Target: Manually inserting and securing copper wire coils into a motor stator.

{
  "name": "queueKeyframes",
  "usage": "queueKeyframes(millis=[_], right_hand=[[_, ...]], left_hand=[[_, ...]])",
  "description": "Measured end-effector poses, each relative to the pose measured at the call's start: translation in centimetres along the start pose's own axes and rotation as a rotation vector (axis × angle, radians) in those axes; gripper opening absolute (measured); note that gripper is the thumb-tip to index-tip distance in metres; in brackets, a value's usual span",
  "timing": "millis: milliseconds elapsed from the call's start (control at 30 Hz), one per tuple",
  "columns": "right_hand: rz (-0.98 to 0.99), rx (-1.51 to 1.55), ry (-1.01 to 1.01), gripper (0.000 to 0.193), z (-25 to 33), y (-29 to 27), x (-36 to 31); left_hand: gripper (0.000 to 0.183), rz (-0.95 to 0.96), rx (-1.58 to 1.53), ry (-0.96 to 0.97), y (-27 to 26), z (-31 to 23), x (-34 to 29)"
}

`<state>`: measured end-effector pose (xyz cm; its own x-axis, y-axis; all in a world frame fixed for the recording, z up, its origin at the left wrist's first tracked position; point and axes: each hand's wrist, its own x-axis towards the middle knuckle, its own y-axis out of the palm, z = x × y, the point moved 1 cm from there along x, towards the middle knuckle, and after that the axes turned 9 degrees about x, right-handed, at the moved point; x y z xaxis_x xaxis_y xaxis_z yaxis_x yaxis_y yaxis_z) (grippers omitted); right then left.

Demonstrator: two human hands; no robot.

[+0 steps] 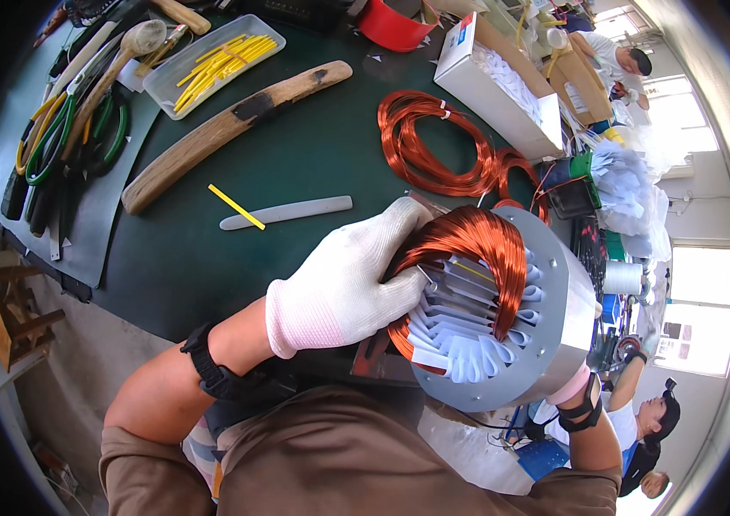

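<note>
A motor stator (567,292) with a grey metal body lies on its side in front of me. White paper slot liners (468,348) stick out around its opening. An orange-brown copper wire coil (494,249) arches over the upper part, some of it down in the slots. My left hand (356,275), in a white knit glove, is closed on the coil's left side, thumb at the bore; a small pale tip shows by the thumb. Of my right hand (573,387) only the pinkish glove cuff shows at the stator's right side; its fingers are hidden.
On the dark green table lie a grey flat blade (296,211) with a yellow strip (236,206) across it, a wooden stick (236,129), a tray of yellow strips (154,82), scissors (51,142) and copper coils (434,150). A white box (498,86) stands behind. Two people are at right.
</note>
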<state>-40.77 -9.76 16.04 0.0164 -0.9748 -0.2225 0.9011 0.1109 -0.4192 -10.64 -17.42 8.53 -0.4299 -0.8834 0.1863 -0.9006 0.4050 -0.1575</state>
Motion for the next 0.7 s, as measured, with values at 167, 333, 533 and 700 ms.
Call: queueKeyframes(millis=[167, 333, 533, 700], right_hand=[[-0.008, 0.161, 0.095, 0.034, -1.4, -0.3, -0.5], [0.068, -0.032, 0.058, 0.035, -0.1, -1.6, -0.3], [0.164, -0.259, 0.018, 0.037, -0.3, 1.8, 0.2], [0.251, -0.47, 0.01, 0.038, 0.5, 0.3, -1.2]], left_hand=[[0.04, -0.01, 0.071, 0.026, -0.2, 0.2, -0.2], [0.038, -0.025, 0.047, 0.026, 0.2, 0.1, 0.2], [0.039, -0.028, 0.05, 0.017, 0.0, -0.1, 0.0], [0.038, -0.016, -0.016, 0.055, 0.0, 0.2, 0.3]])
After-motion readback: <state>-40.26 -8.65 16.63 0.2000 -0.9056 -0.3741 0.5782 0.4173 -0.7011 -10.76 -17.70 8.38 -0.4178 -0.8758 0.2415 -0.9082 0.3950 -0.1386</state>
